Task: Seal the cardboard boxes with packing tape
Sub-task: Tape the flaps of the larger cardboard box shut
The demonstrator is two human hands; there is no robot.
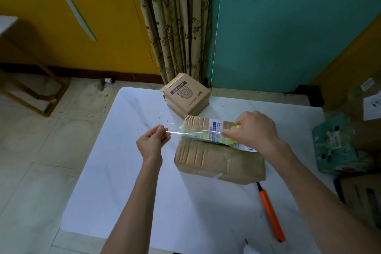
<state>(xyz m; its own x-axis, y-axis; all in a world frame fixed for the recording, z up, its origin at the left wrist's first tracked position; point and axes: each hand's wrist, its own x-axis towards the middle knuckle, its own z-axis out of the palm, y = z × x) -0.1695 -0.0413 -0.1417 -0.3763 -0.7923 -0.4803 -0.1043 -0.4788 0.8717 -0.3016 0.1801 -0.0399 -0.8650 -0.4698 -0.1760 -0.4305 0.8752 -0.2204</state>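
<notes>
A white, smooth table holds a creased, rectangular brown cardboard box near its middle. Above the box's top seam, the right hand curls its fingers round a roll of clear packing tape. The left hand pinches the free end of a glossy, stretched tape strip just left of the box. A smaller printed cardboard box sits at the far edge. An orange-handled tool lies nearer, to the right.

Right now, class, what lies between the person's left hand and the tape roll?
In the head view, a taut strip of clear tape: the left hand pinches its end, the right hand grips the tape roll, above the cardboard box.
</notes>
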